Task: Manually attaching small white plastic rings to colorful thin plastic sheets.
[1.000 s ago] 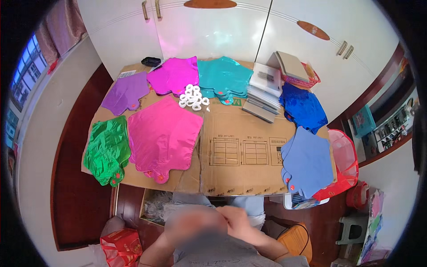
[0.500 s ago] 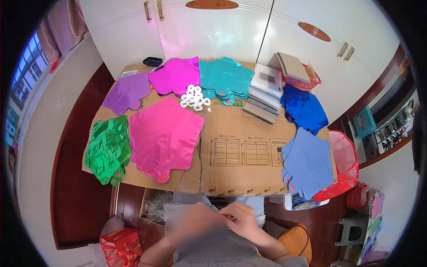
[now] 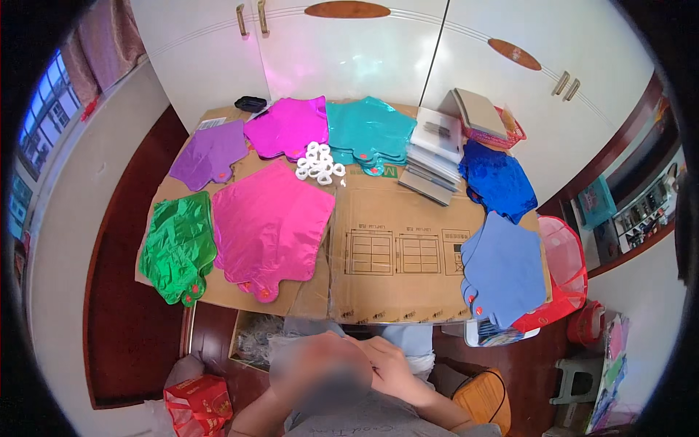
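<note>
Both hands are together over my lap, below the front edge of the cardboard-covered table. My right hand (image 3: 389, 368) has its fingers bent and pressed together beside the left; whatever lies in them is hidden. My left hand (image 3: 309, 379) is smeared by a blur, so its fingers do not show. Nearest on the table are a stack of pink foil pieces (image 3: 273, 226) with rounded tabs and red dots, and a crinkled green foil stack (image 3: 177, 244) left of it. A cluster of small white rings (image 3: 319, 164) sits behind the pink stack.
Purple (image 3: 210, 153), magenta (image 3: 290, 127), teal (image 3: 370, 131), dark blue (image 3: 499, 182) and light blue foil stacks (image 3: 502, 266) ring the cardboard (image 3: 393, 298). Clear plastic packets (image 3: 437, 142) and a pink basket (image 3: 513, 131) stand back right. A wooden stool (image 3: 482, 400) is at lower right.
My right hand has shifted slightly left, closer against the left hand, and its fingers have curled inward. The table's things stay in place; the view has shifted slightly.
</note>
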Available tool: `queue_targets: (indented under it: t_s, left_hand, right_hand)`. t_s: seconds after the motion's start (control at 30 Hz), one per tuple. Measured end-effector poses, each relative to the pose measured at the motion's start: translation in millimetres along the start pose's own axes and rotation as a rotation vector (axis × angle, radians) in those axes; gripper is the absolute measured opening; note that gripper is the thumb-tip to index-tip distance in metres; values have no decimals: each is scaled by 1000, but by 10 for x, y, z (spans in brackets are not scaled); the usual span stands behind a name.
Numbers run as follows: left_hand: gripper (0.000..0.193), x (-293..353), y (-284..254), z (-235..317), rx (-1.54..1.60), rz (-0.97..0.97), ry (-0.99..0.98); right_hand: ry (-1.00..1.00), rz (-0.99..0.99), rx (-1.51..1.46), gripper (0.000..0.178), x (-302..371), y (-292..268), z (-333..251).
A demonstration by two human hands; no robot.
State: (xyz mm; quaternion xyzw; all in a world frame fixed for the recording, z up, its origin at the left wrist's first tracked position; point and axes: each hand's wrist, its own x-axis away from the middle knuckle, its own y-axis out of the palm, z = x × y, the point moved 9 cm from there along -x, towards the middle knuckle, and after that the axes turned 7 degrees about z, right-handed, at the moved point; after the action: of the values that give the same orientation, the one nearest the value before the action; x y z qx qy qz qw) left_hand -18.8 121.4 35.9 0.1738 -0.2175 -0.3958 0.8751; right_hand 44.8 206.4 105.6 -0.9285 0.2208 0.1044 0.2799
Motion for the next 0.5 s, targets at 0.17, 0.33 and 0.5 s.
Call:
queue_targets:
  t_s: [0.17,0.33,0.5]
  left_hand:
    - [11,43,28,73,-313,-41,94]
    - [9,114,189,203,-484,-230,188]
    - [6,156,166,72,-351,-334,-50]
  right_hand:
    - [-7,78,-10,33,-21,-275,-7]
    - [21,-195,-223,32,-40,-25,5]
    - [156,-238,-282,20,16,19,81]
